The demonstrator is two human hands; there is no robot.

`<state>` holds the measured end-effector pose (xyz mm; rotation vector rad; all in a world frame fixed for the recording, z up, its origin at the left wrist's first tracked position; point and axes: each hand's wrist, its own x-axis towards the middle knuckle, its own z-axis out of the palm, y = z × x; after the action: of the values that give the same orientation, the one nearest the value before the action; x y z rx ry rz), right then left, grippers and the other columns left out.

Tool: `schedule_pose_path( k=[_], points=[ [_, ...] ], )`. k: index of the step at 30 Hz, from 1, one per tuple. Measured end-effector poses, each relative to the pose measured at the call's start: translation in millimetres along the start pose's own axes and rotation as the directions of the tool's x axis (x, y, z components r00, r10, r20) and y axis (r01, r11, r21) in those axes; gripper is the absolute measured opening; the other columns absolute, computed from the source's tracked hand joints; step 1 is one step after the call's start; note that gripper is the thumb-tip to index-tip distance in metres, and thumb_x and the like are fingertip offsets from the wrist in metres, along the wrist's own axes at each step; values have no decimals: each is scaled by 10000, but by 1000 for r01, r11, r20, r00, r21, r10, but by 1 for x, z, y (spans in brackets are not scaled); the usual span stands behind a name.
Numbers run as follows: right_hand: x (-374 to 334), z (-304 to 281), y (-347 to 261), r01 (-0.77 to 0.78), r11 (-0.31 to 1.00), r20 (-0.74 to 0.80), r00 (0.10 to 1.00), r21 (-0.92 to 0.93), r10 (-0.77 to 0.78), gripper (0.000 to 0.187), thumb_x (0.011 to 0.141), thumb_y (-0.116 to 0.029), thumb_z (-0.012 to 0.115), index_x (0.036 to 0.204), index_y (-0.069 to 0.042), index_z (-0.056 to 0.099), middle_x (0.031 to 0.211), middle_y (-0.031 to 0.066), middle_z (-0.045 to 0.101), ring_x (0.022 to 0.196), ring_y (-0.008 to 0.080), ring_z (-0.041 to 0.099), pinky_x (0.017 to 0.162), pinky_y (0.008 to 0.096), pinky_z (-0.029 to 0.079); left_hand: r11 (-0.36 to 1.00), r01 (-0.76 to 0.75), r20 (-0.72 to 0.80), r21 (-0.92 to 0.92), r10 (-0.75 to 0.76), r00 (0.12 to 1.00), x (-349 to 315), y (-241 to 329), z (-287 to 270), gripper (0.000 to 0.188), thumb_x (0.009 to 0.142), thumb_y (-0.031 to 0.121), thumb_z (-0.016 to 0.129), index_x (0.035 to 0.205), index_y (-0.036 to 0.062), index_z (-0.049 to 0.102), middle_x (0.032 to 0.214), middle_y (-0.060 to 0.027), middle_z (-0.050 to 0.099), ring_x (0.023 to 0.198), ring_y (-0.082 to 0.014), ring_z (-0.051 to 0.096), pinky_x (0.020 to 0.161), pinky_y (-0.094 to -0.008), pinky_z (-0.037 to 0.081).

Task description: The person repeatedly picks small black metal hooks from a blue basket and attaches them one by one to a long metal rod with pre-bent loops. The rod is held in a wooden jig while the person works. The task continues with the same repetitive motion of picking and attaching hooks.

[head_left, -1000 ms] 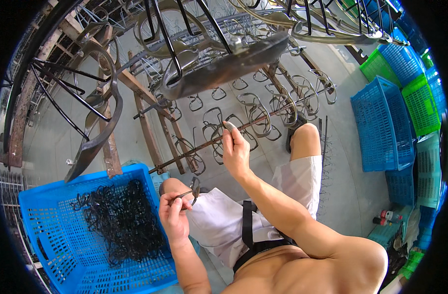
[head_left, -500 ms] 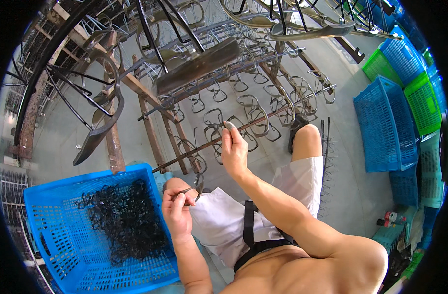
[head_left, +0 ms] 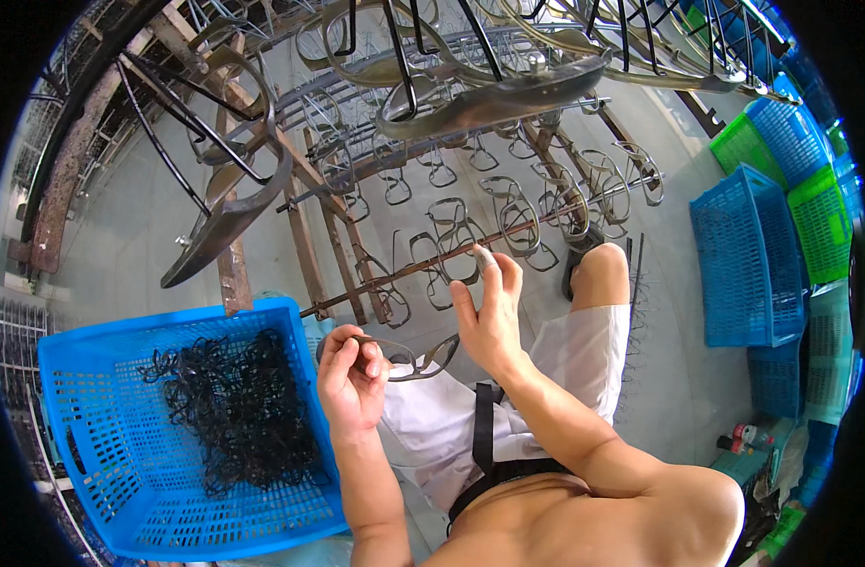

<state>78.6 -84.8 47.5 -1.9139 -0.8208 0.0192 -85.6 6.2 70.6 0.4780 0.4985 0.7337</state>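
A dark eyeglass frame is pinched by one end in my left hand, its rims reaching right over my lap. My right hand is raised just right of it, thumb and fingers apart, with a grey cover on one fingertip. Past that fingertip, several similar frames hang from a thin brown rod. To the left of my left hand stands a blue plastic basket with a tangled heap of thin black pieces inside.
Large glossy frames on black wire prongs hang close overhead. Rusty rack posts rise behind the basket. Further rods of frames stretch beyond. At right are stacked blue baskets and green baskets.
My right hand has moved right and down slightly, and its fingers have spread. The frame in my left hand has turned from upright to lying sideways. The overhead frames have shifted right in view.
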Motion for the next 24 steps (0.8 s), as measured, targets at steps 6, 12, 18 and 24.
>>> schedule_pose_path(
  k=[6, 12, 18, 24],
  points=[
    [0, -21, -2, 199, 980, 188, 963, -13, -193, 369, 853, -256, 575, 1169, -67, 552, 1187, 180, 430, 1121, 352, 379, 969, 464, 273, 999, 42, 25, 13, -42, 999, 16, -7, 14, 118, 915, 93, 478, 983, 32, 553, 746, -66, 550, 559, -111, 460, 401, -206, 321],
    [-6, -20, -2, 89, 875, 455, 827, 475, -331, 264, 825, -153, 658, 1066, -49, 627, 690, 104, 556, 587, 263, 557, 548, 320, 466, 999, 12, -8, -47, -12, 1000, 31, -8, 27, 162, 942, 151, 482, 1015, 27, 557, 748, -39, 519, 554, -84, 443, 383, -177, 316],
    [-16, 10, -26, -451, 614, 452, 876, 648, 166, 258, 888, -130, 576, 1125, -28, 575, 675, 90, 539, 561, 237, 523, 563, 300, 449, 908, -265, -74, 325, 303, 950, 25, -24, 41, 291, 958, 246, 470, 1135, 19, 515, 943, -79, 588, 815, -148, 553, 751, -282, 443],
    [-13, 12, -32, 201, 957, 122, 966, 211, -230, 375, 826, -149, 643, 1180, -69, 551, 1127, 167, 429, 1009, 318, 459, 869, 397, 390, 104, -312, 237, 944, 443, 865, -4, -23, 6, 243, 974, 167, 406, 972, -25, 556, 760, -130, 619, 684, -208, 603, 615, -300, 456]
  ],
)
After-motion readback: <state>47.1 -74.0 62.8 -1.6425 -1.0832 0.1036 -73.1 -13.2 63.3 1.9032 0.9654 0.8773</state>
